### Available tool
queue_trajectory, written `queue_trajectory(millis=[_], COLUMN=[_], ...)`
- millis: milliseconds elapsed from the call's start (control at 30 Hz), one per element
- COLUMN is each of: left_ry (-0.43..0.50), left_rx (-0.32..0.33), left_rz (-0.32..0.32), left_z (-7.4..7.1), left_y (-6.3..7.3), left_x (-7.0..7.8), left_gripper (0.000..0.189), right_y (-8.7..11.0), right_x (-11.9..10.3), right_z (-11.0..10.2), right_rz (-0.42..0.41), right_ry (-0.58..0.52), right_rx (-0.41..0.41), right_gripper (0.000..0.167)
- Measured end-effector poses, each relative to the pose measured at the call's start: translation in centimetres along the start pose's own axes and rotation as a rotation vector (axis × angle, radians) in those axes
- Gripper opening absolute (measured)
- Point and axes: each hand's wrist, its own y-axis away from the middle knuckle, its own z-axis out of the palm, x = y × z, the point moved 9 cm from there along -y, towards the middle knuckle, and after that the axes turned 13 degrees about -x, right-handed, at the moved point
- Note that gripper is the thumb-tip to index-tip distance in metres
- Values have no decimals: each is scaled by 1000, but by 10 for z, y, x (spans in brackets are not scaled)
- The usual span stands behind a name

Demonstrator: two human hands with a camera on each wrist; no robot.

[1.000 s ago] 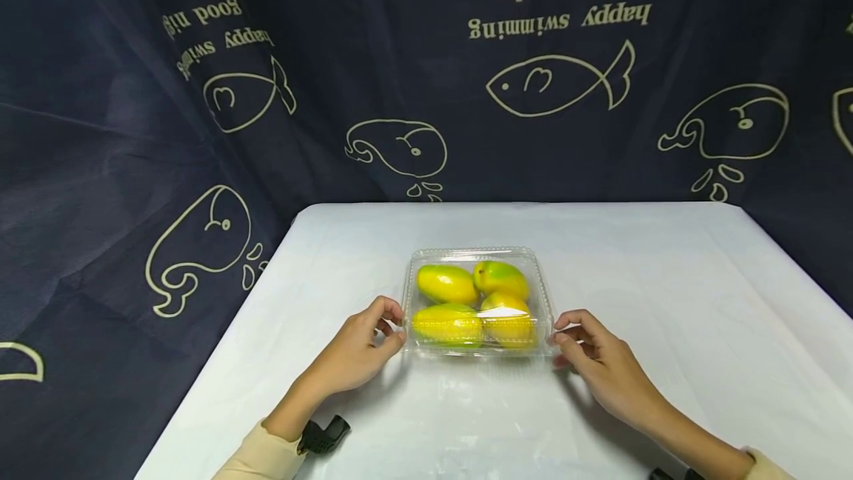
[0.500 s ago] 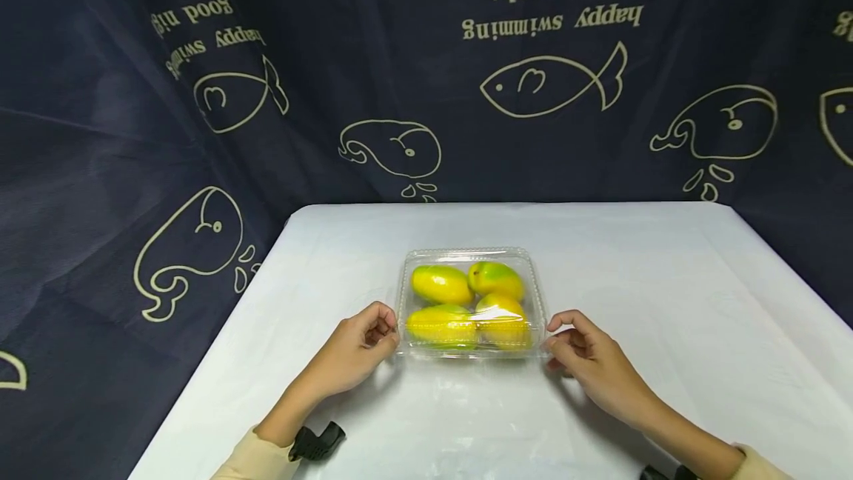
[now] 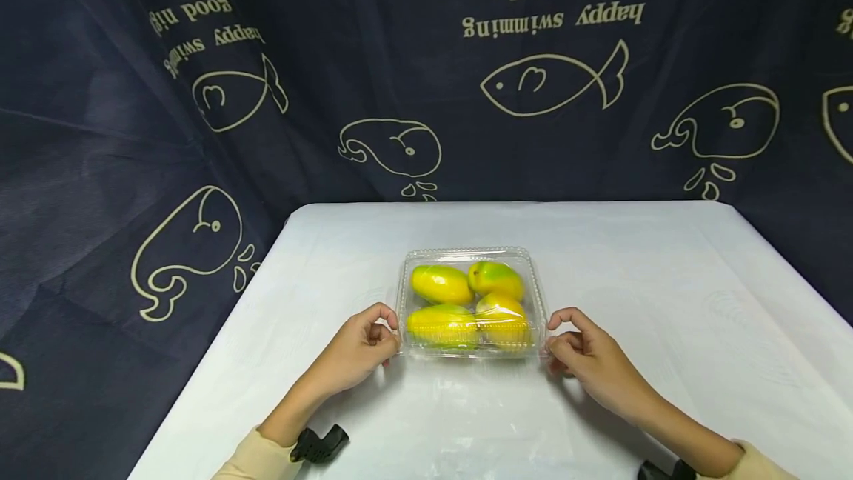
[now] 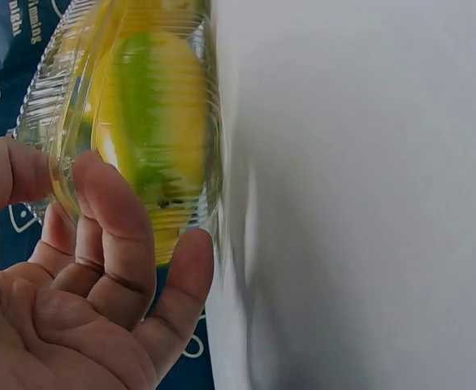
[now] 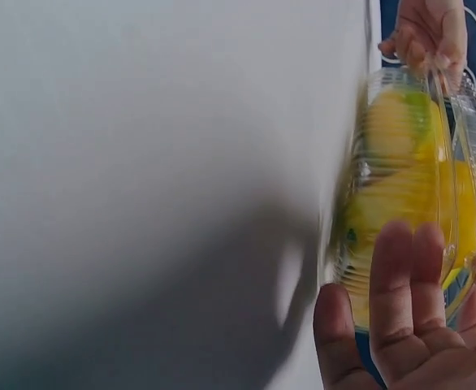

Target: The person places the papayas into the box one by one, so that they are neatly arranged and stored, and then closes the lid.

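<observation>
A clear plastic clamshell box (image 3: 472,353) sits closed on the white table, with several yellow-green mangoes (image 3: 442,285) inside. At its left side, near the front corner, my left hand (image 3: 356,350) pinches the rim between thumb and forefinger. My right hand (image 3: 600,365) does likewise at the right front corner. Seen from the left wrist, the other fingers (image 4: 112,203) of that hand curl loosely beside the ribbed wall, close to a mango (image 4: 161,106). The right wrist view has the right hand's fingers (image 5: 392,276) against the near wall, and the left hand (image 5: 433,32) at the far end.
White cloth covers the table (image 3: 666,280) around the box. A dark blue curtain (image 3: 400,35) with fish and whale drawings hangs behind the table and along its left side. Black wrist mounts (image 3: 321,444) sit below the hands.
The head view has shifted slightly, so the box and hands appear a little further left. Both hands stay at the box's front corners, and the box keeps its place on the table.
</observation>
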Motion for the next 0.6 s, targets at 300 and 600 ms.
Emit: queue_trajectory(millis=[300,600], left_ry=[25,61], left_rx=[-16,-8], left_rz=[-5,-17], left_z=[2,2], left_y=[-2,-5], left_x=[0,-3], left_gripper=[15,14], right_y=[-3,-6], right_x=[1,2], right_z=[-1,-2], right_rz=[33,33], right_ry=[-2,-36], right_rx=[-51,-47], right_gripper=[22,24])
